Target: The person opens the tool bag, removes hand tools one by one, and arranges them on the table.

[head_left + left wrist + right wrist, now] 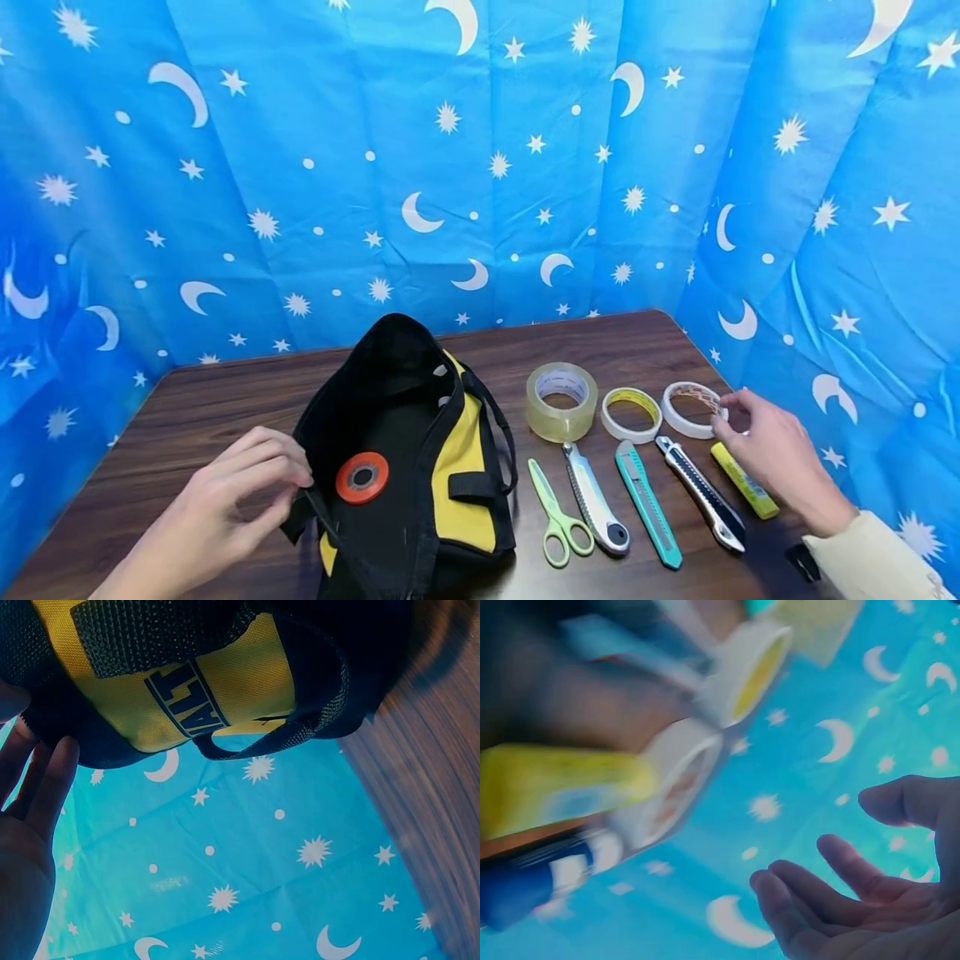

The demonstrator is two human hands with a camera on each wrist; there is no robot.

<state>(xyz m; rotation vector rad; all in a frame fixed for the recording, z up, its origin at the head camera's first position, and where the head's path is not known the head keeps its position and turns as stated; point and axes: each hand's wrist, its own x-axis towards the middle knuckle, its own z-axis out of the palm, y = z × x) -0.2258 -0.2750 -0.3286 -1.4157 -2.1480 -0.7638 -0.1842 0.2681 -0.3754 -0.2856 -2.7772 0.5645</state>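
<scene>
A black and yellow tool bag (467, 475) stands with its mouth agape. Its black rim is pinched between the thumb and fingers of my left hand (225, 504). Inside the bag lies an orange disc with a dark centre (349, 481). My right hand (780, 458) reaches over the table's right side with parted fingers and holds nothing. Its fingertips overlap the edge of a white tape roll (678, 427) in the head view. Just below that hand lies a yellow stick-shaped tube (744, 482); a blue and white cylinder (517, 892) shows beside it in the right wrist view.
Right of the bag lie green scissors (557, 518) and several utility knives, among them a teal one (651, 510). Behind them are a wide clear tape roll (551, 429) and a narrow roll with a yellow core (630, 433). A blue curtain (360, 167) hangs behind the table.
</scene>
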